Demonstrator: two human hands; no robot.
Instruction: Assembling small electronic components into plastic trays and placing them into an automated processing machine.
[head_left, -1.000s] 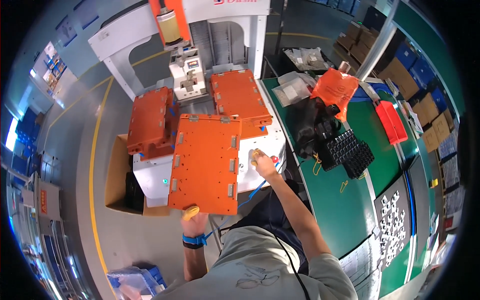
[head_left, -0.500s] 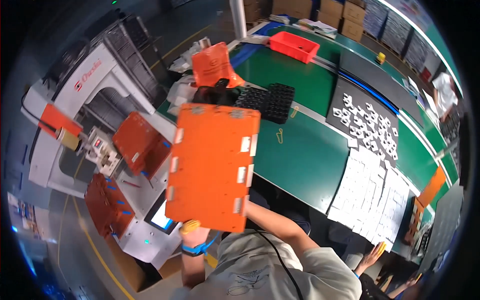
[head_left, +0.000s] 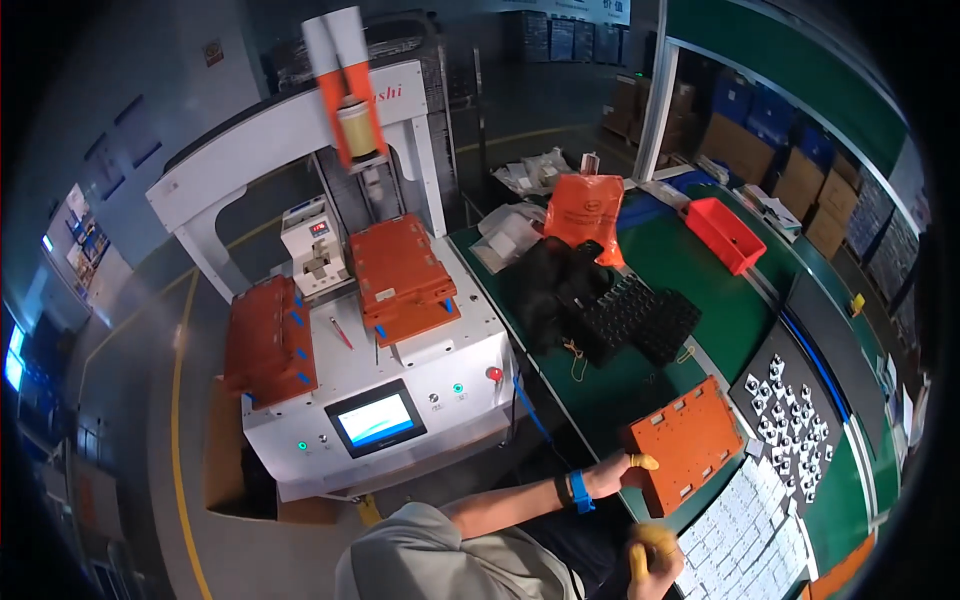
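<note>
An orange rectangular plate (head_left: 690, 445) with pale slots along its edges lies over the green table on my right. My left hand (head_left: 605, 476), with a blue band at the wrist and a yellow finger cover, grips its near left edge. Below the plate, apart from it, is my right hand (head_left: 655, 562); its yellow-covered fingers look bent but are smeared by motion, and whether they hold anything is unclear. Just beyond it lies a white sheet of pieces in rows (head_left: 745, 530). Small white parts with dark centres (head_left: 790, 420) are scattered on a dark mat farther right.
To the left stands a white bench machine (head_left: 470, 345) with a screen (head_left: 375, 418) and two orange fixtures (head_left: 400, 265) (head_left: 270, 345). Black trays (head_left: 640, 315), an orange bag (head_left: 585, 215) and a red bin (head_left: 725, 235) occupy the green table (head_left: 575, 395).
My view has swung left toward the machine. The orange plate, earlier raised before me in both hands, is now over the table at right. My right hand has come off it.
</note>
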